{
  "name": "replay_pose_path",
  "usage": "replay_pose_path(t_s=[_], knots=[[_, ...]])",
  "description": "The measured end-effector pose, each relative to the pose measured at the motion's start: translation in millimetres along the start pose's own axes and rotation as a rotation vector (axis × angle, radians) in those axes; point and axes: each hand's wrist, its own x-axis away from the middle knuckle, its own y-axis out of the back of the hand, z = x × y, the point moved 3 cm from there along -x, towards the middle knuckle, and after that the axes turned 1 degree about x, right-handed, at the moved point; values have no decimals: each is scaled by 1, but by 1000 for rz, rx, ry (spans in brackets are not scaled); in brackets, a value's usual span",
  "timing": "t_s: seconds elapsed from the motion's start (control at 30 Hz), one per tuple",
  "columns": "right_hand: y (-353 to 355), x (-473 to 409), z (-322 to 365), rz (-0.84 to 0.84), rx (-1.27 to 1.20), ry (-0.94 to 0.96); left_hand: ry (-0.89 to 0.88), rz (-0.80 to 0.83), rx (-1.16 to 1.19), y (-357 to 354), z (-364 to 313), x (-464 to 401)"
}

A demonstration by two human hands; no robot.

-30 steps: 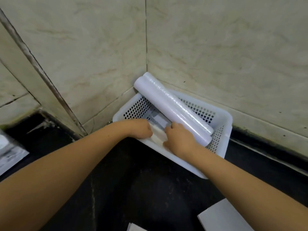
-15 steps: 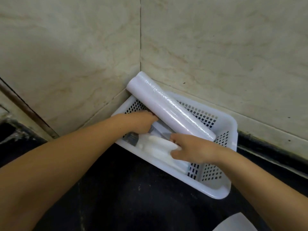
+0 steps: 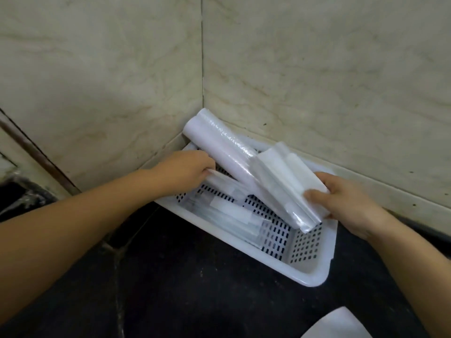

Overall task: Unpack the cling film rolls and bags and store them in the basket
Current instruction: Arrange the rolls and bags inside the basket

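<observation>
White perforated basket (image 3: pixel 314 274) sits right of frame centre on the dark surface (image 3: pixel 195 289), 2 cling film rolls (image 3: pixel 219 147) leaning inside. Your right hand (image 3: pixel 346 203) clamps the bag packet (image 3: pixel 283 186) above it; your left hand (image 3: pixel 185 169) grips flat bags (image 3: pixel 229 211). Next, lower the packet flat.

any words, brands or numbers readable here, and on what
None can be read.
Pack in basket: the pack carries pale label patches, too blurred to read.
Bag stack in the right hand: no print visible.
Rolls: plain, no print visible.
White sheet at the bottom edge: blank where it shows.
</observation>
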Motion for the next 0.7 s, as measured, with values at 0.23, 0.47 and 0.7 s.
replay_pose_path(t_s=[0.23,0.47,0.7], knots=[[-5,8,0,-32,-24,34,-10,497,31,-28,-30,-9],[-22,5,18,-52,284,131,17,745,74,-49,-52,-14],[-69,-19,42,-115,538,375,9,847,-127,-39,-54,-5]])
